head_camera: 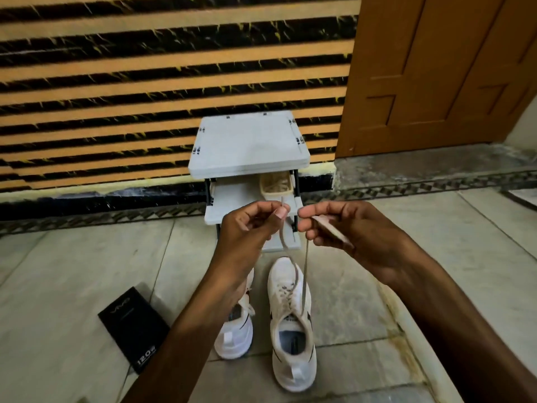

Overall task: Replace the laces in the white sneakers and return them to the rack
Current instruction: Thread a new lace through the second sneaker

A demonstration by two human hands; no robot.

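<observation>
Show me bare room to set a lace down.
Free: the rack's top shelf; the middle shelf left of the basket; the floor tiles right of the right sneaker. Crowded: the strip between the black box and the left sneaker, and under the left hand and right hand pinching the lace.

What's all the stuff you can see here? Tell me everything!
floor: 1, pale tiles, under everything
wall: 1, orange and black stripes, at the back
door: 1, orange-brown, upper right
rack: 1, light grey, against the wall
basket: 1, beige, on the rack's second shelf, right side
sneakers: 2, white, side by side on the floor before the rack
lace: 1, beige, rising from the right-side sneaker
box: 1, black, flat on the floor left of the sneakers
left hand: 1, pinches one lace end
right hand: 1, holds the other end
</observation>
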